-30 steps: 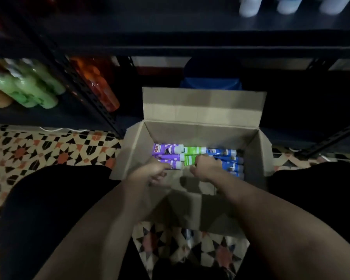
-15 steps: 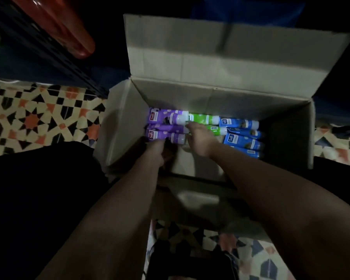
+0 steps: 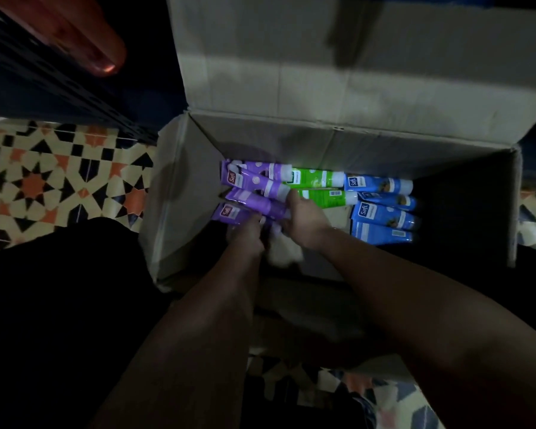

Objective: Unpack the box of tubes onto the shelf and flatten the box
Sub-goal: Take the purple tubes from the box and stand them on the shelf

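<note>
I am early in this job, as I judge it: the cardboard box sits open on the floor in front of me with its flaps up, and tubes lie across its bottom in three colour groups, purple tubes at the left, green tubes in the middle and blue tubes at the right. None of them is visibly on the shelf from here, and the box is not yet flattened, so nearly all the unpacking and the folding are left. Both my hands are down inside the box at the purple group. My left hand has its fingers curled around the near purple tubes, and my right hand is closed on the cap ends beside it, touching the green ones; the blur there keeps me from saying how many tubes each hand has. The floor is tiled in a star pattern of cream, black and orange. The room is dim, with a dark metal shelf unit to the left of the box and an orange bottle lying on it.
</note>
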